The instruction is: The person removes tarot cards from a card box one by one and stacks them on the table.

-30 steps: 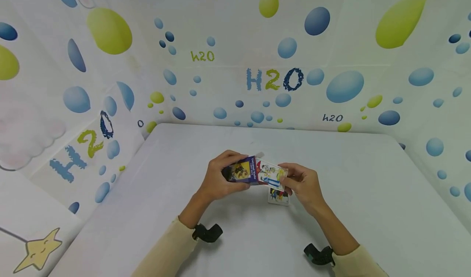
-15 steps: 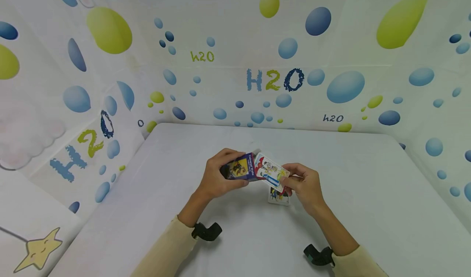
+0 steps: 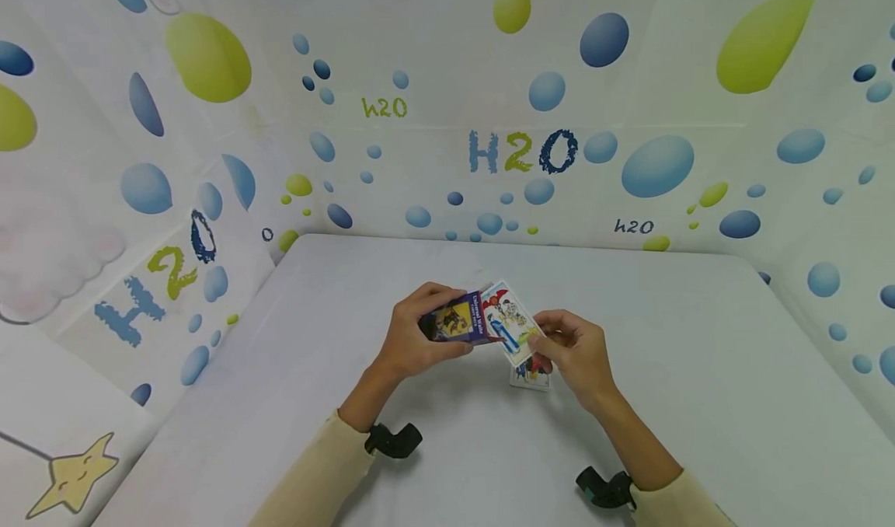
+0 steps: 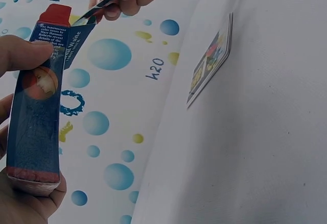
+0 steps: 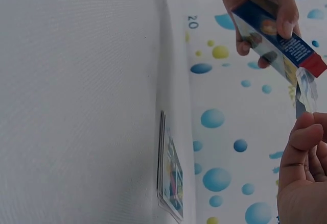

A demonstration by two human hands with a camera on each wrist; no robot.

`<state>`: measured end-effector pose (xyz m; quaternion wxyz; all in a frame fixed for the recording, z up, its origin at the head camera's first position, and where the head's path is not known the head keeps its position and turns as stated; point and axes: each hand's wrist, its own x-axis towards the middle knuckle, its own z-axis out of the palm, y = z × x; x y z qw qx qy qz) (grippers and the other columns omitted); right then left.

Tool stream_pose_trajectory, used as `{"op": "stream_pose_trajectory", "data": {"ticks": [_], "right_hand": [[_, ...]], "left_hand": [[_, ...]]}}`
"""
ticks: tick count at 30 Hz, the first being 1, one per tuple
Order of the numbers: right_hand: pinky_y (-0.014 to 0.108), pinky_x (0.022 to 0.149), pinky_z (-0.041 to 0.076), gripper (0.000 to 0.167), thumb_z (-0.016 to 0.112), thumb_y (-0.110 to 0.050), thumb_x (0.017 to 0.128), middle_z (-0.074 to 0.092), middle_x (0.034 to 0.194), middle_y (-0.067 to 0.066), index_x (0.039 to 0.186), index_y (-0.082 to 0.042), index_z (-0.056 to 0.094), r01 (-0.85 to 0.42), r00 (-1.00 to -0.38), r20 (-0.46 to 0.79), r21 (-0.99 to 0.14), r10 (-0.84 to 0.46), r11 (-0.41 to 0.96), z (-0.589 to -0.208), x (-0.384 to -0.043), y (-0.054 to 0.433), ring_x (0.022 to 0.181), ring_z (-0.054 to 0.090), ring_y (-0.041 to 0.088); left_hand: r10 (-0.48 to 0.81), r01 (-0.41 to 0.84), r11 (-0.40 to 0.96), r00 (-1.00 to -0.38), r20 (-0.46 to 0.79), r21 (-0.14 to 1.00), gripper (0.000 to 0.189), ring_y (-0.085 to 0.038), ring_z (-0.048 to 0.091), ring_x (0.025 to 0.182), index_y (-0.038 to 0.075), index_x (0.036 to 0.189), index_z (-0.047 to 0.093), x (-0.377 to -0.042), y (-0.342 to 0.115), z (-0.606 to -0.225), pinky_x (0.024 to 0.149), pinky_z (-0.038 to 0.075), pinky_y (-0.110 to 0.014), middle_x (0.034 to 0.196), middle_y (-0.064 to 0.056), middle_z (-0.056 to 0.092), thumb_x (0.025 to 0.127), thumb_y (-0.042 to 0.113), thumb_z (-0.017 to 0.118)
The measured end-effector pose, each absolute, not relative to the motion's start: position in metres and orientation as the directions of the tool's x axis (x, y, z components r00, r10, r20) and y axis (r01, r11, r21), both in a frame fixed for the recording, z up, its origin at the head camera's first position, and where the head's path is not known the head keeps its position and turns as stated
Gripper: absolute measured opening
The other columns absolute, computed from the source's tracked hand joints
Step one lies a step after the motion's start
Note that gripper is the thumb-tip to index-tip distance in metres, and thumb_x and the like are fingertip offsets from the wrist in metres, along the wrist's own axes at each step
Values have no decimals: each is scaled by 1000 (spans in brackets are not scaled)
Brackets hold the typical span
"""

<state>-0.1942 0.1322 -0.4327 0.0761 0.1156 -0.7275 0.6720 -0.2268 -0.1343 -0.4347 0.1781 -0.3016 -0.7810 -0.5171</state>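
Note:
My left hand point(image 3: 407, 339) holds a dark blue tarot card box point(image 3: 457, 319) around its sides, raised over the table with its end pointing right. A red flap point(image 4: 55, 15) stands out at that end in the left wrist view. With thumb and fingers, my right hand point(image 3: 579, 350) pinches an illustrated tarot card point(image 3: 509, 323) by its lower right corner. The card is tilted and overlaps the box's end in the head view. Below them lies a small stack of tarot cards point(image 3: 529, 379), face up on the table and partly covered by the held card.
The white table point(image 3: 699, 371) spreads out around the hands. A white backdrop point(image 3: 433, 61) with blue and green bubbles rises behind it and at the sides. Black wrist cameras point(image 3: 395, 441) are strapped at both cuffs.
The card in my right hand has come away from the box's end and turned more upright. The box has tilted slightly. The stack on the table has stayed put.

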Motion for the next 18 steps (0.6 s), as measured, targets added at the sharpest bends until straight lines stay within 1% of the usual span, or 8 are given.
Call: {"op": "stream_pose_trajectory", "data": {"ticks": [3,7,9,12,15,18], "right_hand": [[24,51,51,25,70,5,88,61,93,21,112,4,66,-288,-956,282,-954,-77,85,-432,-194,132,64,63,19],[24,49,50,33,70,7,87,60,96,21,119,-1,65,-303,-951,293,-948,-101,96,-431,-194,133,61,65,31],[24,48,50,35,71,5,87,61,98,21,120,-4,65,-310,-948,299,-944,-106,116,-431,-194,133,59,64,35],[25,48,50,33,71,4,88,62,98,19,119,-6,67,-331,-941,317,-933,-115,139,-433,-194,133,60,64,41],[26,46,51,29,71,5,87,63,99,18,114,-6,69,-369,-927,351,-918,-131,149,-435,-193,133,61,63,42],[27,45,50,25,72,5,86,67,99,15,108,-6,72,-409,-910,386,-894,-148,184,-436,-192,133,63,64,33]], "left_hand": [[294,653,278,-756,585,704,65,-21,57,109,15,130,69,-226,-133,-435,93,52,-38,122,-1,63,69,16,91],[308,645,285,-762,570,709,64,-20,57,109,15,130,69,-226,-134,-434,94,52,-38,122,-1,63,70,17,90],[319,643,290,-763,562,709,64,-20,57,109,14,131,69,-226,-135,-433,94,52,-38,122,0,63,70,18,89],[336,643,288,-762,554,710,64,-21,57,108,13,131,69,-227,-136,-434,92,53,-38,121,-1,63,70,19,89],[354,636,280,-764,539,719,65,-21,57,107,13,131,69,-228,-136,-435,91,53,-37,121,-1,63,69,18,89],[378,629,272,-766,520,729,66,-21,57,108,14,131,69,-228,-135,-436,91,52,-36,122,0,62,68,17,89]]}}
